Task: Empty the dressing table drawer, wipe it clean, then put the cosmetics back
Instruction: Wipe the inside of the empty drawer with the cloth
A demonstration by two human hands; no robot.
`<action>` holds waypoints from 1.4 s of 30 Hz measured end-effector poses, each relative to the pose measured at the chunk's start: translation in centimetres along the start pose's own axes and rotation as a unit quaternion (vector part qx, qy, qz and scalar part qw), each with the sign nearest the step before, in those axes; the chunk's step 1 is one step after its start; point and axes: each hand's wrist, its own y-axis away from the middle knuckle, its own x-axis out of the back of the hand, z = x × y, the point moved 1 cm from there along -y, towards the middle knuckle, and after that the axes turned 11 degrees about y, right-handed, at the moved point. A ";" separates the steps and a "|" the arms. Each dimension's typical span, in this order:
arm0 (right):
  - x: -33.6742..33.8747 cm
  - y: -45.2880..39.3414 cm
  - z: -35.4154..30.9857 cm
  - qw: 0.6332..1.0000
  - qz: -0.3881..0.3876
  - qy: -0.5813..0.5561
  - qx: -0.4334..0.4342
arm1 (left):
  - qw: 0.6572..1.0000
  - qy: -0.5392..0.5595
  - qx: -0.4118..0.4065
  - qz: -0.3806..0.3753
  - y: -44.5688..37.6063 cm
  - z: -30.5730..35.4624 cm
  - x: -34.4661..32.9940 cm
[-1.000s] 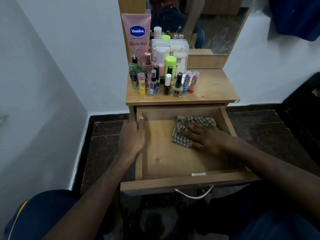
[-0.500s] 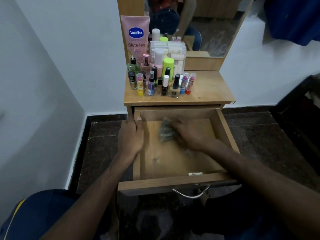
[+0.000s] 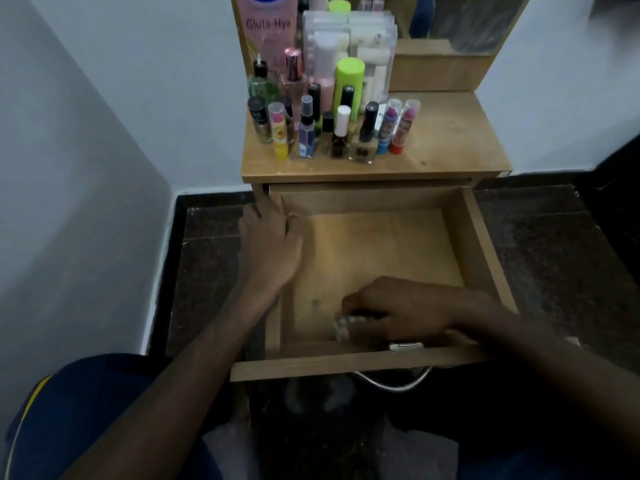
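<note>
1. Sat pulled fully out below the dressing table (image 3: 450, 161): the wooden drawer (image 3: 481, 237), its floor bare apart from the cloth and the hand on it.
2. Rested on the drawer's left wall near the back corner: the left hand (image 3: 272, 244), fingers curled over the top edge and gripping the wood.
3. Lay low in the drawer's front part, close to the front panel: the right hand (image 3: 405, 311), knuckles up, fingers bent down round a bunched cloth (image 3: 343, 325).
4. Showed only as a small, blurred pale patch under the fingertips, on the drawer floor near the front-left: the cloth; pattern too smeared to tell.
5. Stood crowded on the left half of the tabletop, well apart from the drawer floor: the cosmetics (image 3: 332, 129), all upright.
6. Counted among them: a pink Gluta-Hya tube (image 3: 268, 32) at the back, a clear plastic organiser (image 3: 367, 46) beside it, a lime-green capped bottle (image 3: 349, 83) in front of that, and two lip balms (image 3: 398, 128) with clear caps at the right end of the front row.
7. Hung below the drawer front: a curved metal handle (image 3: 391, 384).
8. Leaned against the wall behind the tabletop: a mirror (image 3: 467, 19) in a wooden frame.
</note>
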 end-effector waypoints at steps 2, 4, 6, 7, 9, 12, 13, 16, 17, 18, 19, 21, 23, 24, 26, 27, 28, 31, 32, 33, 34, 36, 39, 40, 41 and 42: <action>-0.6 -1.1 -1.8 0.994 0.073 -0.066 0.043 | 1.000 -0.028 -0.012 0.001 0.0 0.6 -0.4; -0.7 -2.7 -3.4 0.988 0.096 -0.086 0.080 | 0.999 -0.046 -0.018 0.006 0.1 0.9 -0.4; -0.4 -3.4 -3.8 0.988 0.070 -0.108 0.081 | 0.996 -0.080 -0.039 0.020 0.7 1.2 -0.5; -0.2 -3.1 -3.6 0.989 0.043 -0.124 0.070 | 0.992 -0.103 -0.059 0.030 1.1 1.5 -0.6; 0.1 -1.6 -2.5 0.990 -0.015 -0.133 0.051 | 0.983 -0.135 -0.111 0.051 2.0 2.0 -0.7; 0.8 2.2 0.8 0.996 -0.050 -0.067 0.008 | 0.973 -0.120 -0.194 0.043 2.2 2.1 -0.5; 1.2 3.6 2.2 0.998 -0.062 -0.025 -0.019 | 0.966 -0.115 -0.229 0.025 2.1 2.2 -0.4; 1.0 6.7 4.9 0.977 -0.113 0.135 -0.122 | 0.934 -0.140 -0.320 -0.077 2.0 2.2 -0.6; 0.4 6.9 5.0 0.972 -0.112 0.158 -0.136 | 0.925 -0.159 -0.326 -0.109 2.0 2.2 -0.8; -0.1 6.6 4.6 0.976 -0.096 0.147 -0.132 | 0.921 -0.181 -0.321 -0.129 2.0 2.1 -0.9; -0.5 5.9 3.7 0.985 -0.072 0.100 -0.118 | 0.919 -0.199 -0.312 -0.135 1.9 2.1 -1.0; -0.9 3.8 1.4 0.995 -0.029 -0.059 -0.071 | 0.923 -0.214 -0.294 -0.128 1.8 2.2 -0.9; -1.1 1.9 -0.2 0.985 -0.019 -0.172 -0.023 | 0.925 -0.216 -0.287 -0.123 1.8 2.4 -0.9; -1.1 1.5 -0.5 0.980 -0.026 -0.196 -0.016 | 0.926 -0.213 -0.285 -0.124 1.9 2.5 -0.9; -1.1 1.9 -0.2 0.974 -0.058 -0.218 -0.025 | 0.933 -0.187 -0.284 -0.122 1.9 2.6 -0.8; -0.9 2.6 0.4 0.975 -0.076 -0.206 -0.040 | 0.937 -0.169 -0.282 -0.118 1.9 2.6 -0.7; -0.8 3.6 1.2 0.978 -0.093 -0.176 -0.064 | 0.940 -0.154 -0.281 -0.115 1.8 2.6 -0.6; -0.4 6.3 3.0 0.976 -0.128 -0.070 -0.159 | 0.944 -0.123 -0.283 -0.116 1.9 2.5 -0.4; -0.5 6.7 3.2 0.974 -0.135 -0.033 -0.180 | 0.946 -0.114 -0.282 -0.115 1.9 2.4 -0.3; -0.7 6.7 3.4 0.971 -0.140 0.016 -0.195 | 0.948 -0.099 -0.281 -0.112 1.9 2.4 -0.3; -0.9 6.5 3.5 0.964 -0.141 0.073 -0.211 | 0.951 -0.075 -0.280 -0.105 1.9 2.4 -0.2; -0.7 5.8 3.2 0.948 -0.144 0.139 -0.246 | 0.959 0.016 -0.271 -0.076 1.8 2.4 0.1; 0.4 5.5 3.7 0.948 -0.101 -0.066 -0.295 | 0.954 0.184 -0.237 0.010 1.9 1.9 0.6; 0.8 5.5 3.6 0.929 -0.063 -0.205 -0.302 | 0.946 0.244 -0.211 0.035 2.0 1.7 0.7; 1.3 5.2 3.4 0.898 -0.015 -0.325 -0.296 | 0.934 0.304 -0.182 0.053 2.0 1.4 0.7; 1.5 4.6 2.9 0.871 0.040 -0.400 -0.284 | 0.919 0.354 -0.158 0.070 2.0 1.1 0.8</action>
